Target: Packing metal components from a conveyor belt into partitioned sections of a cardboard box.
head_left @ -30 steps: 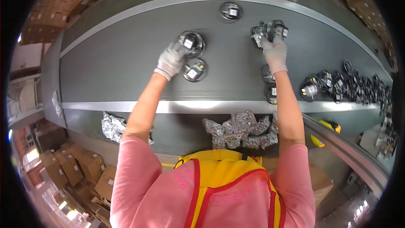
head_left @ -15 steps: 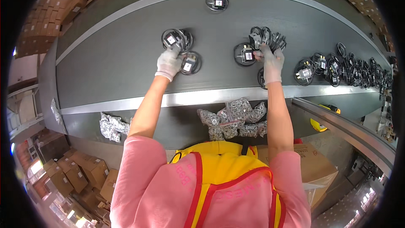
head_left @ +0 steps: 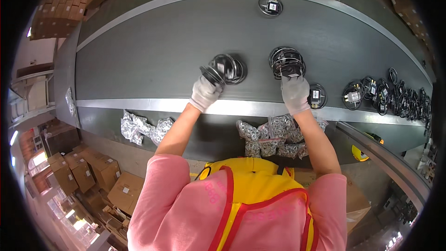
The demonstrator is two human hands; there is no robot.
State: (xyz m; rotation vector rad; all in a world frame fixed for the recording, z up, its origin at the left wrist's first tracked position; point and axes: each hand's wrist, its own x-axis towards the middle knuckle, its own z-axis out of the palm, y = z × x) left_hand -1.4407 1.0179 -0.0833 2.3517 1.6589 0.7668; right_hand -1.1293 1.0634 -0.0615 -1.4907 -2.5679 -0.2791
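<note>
On the grey belt, my gloved left hand [head_left: 205, 94] is closed on the near edge of a bunch of black coiled power cords [head_left: 226, 68], which is blurred by motion. Further right, my gloved right hand [head_left: 295, 94] grips a stack of similar coiled cords [head_left: 286, 61], its fingers partly hidden behind the coils. Just beside that hand lies a single coiled cord with a labelled plug [head_left: 317, 95], apart from the stack. Both gloves are thin and whitish.
More coiled cords [head_left: 405, 97] crowd the belt's right end. One coil with a plug [head_left: 271, 6] lies near the far rail. Clear bags of metal rings [head_left: 277, 132] rest on the near ledge, with more bags [head_left: 134, 128] further left. A metal rail [head_left: 385, 153] slants at right.
The loose coils at my right hand are now gathered into a stack. My left hand's bunch has moved nearer the right one, and the view has shifted left.
</note>
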